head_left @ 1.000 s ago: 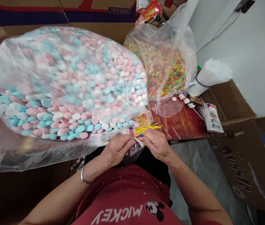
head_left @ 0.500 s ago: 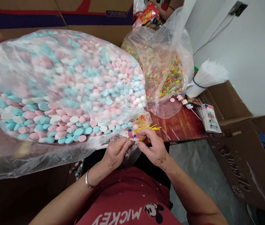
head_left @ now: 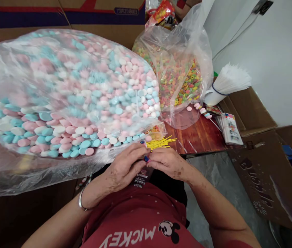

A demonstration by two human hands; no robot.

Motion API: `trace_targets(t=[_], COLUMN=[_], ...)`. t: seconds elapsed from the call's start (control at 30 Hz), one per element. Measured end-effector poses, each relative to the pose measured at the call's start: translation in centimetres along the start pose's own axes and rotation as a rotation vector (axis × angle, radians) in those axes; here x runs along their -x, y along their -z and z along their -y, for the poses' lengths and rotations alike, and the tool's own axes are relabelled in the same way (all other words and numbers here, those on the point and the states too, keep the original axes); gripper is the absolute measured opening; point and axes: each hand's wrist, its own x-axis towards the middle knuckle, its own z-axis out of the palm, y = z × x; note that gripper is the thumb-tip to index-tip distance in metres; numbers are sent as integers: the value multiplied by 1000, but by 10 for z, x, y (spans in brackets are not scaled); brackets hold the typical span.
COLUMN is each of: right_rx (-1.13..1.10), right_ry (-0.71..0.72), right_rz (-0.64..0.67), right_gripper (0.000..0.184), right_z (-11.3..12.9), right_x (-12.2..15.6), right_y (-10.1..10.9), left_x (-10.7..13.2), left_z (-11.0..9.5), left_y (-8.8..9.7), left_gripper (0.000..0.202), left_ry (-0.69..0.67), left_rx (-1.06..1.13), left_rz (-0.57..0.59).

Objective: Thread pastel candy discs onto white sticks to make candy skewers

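My left hand (head_left: 126,167) and my right hand (head_left: 170,163) meet close to my body at the table's front edge. Both pinch the top of a small printed plastic bag (head_left: 141,175), whose lower part hangs between them over my shirt. A dark blue bit of its top shows between the fingertips; the rest there is hidden. Just beyond the fingers lies a heap of yellow twist ties (head_left: 161,143). To the left of them is a large clear sack of pink, blue and white candies (head_left: 83,143).
A clear sack of colourful ring candies (head_left: 187,86) stands behind. At right are a candy skewer (head_left: 204,112), a white cup of sticks (head_left: 213,96), a stack of printed bags (head_left: 231,129) and an open cardboard box (head_left: 259,172). Another person's arm shows at the top.
Both hands have come closer together and nearer my body, with the fingers now folded over the bag's top. More of the yellow twist ties and the bag's lower print show.
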Motion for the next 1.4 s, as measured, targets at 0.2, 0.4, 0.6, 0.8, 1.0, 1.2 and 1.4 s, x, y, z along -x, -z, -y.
trace_targets(t=[0.2, 0.4, 0.6, 0.8, 1.0, 1.2, 1.4], right_rx=[-39, 4, 84, 242, 246, 53, 11], right_ry=[-25, 21, 199, 302, 306, 65, -30], right_rz=[9, 52, 68, 30, -41, -278, -404], right_gripper=[28, 33, 34, 33, 30, 21, 18], right_z=[5, 4, 10, 16, 9, 5, 3], right_x=[7, 13, 10, 8, 8, 11, 17], right_y=[-7, -13, -6, -5, -8, -4, -7], left_x=[5, 11, 1, -6, -10, 4, 14], left_z=[-2, -5, -10, -9, -5, 6, 9], left_y=[3, 1, 15, 27, 27, 10, -13], left_gripper=[12, 15, 23, 32, 30, 34, 19], left_ry=[-65, -49, -52, -150, -170, 120, 289], left_rx=[-2, -71, -57, -108, -102, 208, 174], left_rz=[169, 213, 459, 496, 457, -2, 1])
